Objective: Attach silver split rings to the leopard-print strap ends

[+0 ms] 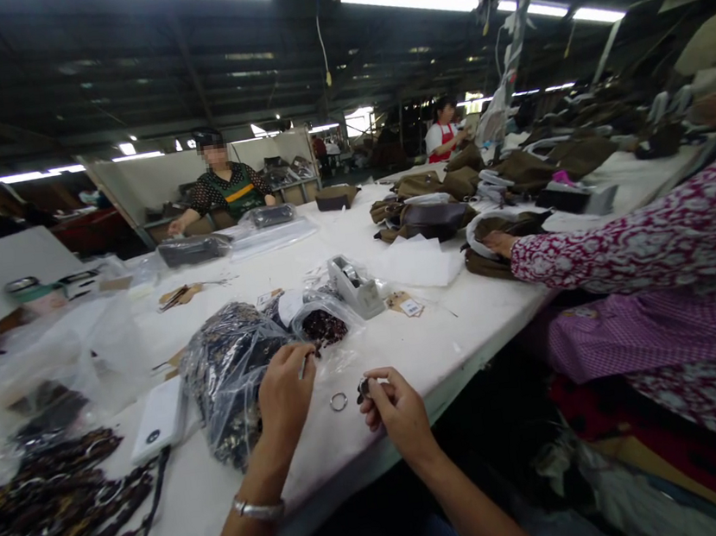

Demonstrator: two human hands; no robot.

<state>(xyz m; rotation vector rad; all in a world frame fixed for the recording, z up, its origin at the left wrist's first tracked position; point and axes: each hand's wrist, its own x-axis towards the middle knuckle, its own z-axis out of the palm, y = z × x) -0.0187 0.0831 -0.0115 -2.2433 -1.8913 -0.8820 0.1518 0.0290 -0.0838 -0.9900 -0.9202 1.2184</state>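
Observation:
My left hand is closed at the mouth of a clear plastic bag of small dark pieces, with a small dark piece between its fingertips. My right hand pinches a small dark piece with a shiny part above the table's front edge. Between my hands a metal ring lies flat on the white table. A larger plastic bag full of dark pieces stands just left of my left hand.
A grey tape dispenser, paper tags and white sheets lie ahead. At left are a white device with a cable and dark braided pieces. A person's patterned sleeve reaches in from the right beside brown bags.

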